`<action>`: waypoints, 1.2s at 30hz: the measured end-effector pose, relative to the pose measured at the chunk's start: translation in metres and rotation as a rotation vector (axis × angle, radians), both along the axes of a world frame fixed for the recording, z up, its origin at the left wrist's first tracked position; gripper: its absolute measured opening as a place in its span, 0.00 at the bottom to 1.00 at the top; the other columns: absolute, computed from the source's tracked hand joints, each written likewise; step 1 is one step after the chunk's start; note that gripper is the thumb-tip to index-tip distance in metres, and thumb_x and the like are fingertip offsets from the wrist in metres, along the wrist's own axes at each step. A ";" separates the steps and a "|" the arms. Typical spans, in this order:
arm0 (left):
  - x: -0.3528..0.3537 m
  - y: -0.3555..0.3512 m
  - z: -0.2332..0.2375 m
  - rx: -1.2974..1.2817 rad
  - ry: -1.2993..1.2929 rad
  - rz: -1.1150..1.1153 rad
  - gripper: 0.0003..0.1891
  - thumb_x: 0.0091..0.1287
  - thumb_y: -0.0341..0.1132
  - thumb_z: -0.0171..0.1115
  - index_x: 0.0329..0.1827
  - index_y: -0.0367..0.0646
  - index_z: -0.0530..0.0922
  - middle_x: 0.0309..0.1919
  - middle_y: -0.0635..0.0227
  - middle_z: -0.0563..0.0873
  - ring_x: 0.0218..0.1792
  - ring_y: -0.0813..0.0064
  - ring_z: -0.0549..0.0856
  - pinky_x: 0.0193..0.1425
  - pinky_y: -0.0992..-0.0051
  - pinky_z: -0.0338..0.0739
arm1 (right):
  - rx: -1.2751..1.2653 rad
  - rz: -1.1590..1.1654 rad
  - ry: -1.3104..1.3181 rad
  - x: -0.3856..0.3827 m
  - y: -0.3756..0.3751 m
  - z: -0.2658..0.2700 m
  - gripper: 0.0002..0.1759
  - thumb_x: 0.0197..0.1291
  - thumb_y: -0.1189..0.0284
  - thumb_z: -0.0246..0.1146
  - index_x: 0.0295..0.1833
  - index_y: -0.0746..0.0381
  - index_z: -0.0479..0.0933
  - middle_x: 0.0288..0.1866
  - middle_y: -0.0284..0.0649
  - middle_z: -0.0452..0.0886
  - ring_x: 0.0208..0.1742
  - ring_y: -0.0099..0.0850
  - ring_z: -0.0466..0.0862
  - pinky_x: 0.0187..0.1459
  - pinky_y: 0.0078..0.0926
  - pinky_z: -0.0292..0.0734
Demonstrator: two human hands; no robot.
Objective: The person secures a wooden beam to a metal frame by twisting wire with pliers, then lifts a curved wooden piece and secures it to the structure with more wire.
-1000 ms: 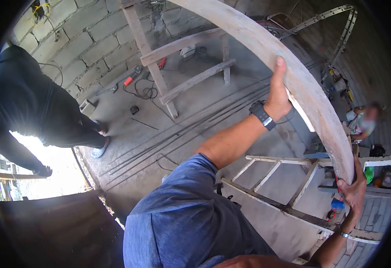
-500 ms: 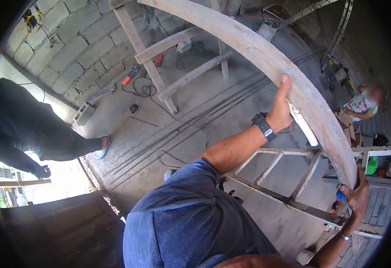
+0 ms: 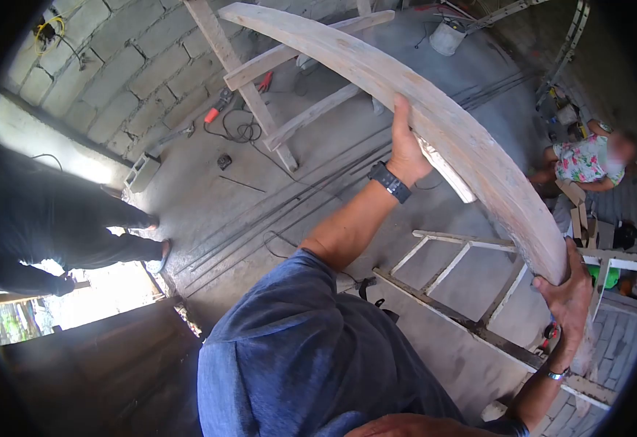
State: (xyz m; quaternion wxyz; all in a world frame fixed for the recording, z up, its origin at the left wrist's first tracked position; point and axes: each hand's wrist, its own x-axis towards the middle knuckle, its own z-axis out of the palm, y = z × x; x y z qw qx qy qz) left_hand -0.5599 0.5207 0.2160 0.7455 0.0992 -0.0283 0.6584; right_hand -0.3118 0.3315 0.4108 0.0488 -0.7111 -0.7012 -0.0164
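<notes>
A long, curved, pale wooden board (image 3: 471, 138) stretches diagonally across the view, raised off the floor. My left hand (image 3: 410, 153), with a black watch on its wrist, is closed on the board near its middle, thumb lying against the broad face. Just beside those fingers, a short pale strip (image 3: 446, 171) runs along the board's inner edge. At the lower right end, my right hand (image 3: 567, 291) grips the board, thumb on one side and fingers on the other.
A wooden trestle (image 3: 249, 105) stands by the block wall. Below the board is a ladder-like frame (image 3: 471, 320). Long rods (image 3: 296, 200) and a power tool (image 3: 220, 105) with its cord lie on the floor. One person (image 3: 63, 218) stands left; another (image 3: 588, 160) is at right.
The board has shifted left together with both my hands, and its far tip now shows. The person at left has stepped, so both feet are visible.
</notes>
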 end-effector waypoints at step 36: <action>-0.270 0.186 -0.202 -0.374 0.539 0.228 0.45 0.62 0.67 0.51 0.71 0.38 0.58 0.67 0.51 0.67 0.65 0.49 0.70 0.68 0.46 0.63 | -0.078 0.113 0.066 -0.256 0.210 -0.190 0.26 0.39 0.57 0.68 0.38 0.69 0.79 0.37 0.51 0.81 0.41 0.43 0.81 0.47 0.47 0.66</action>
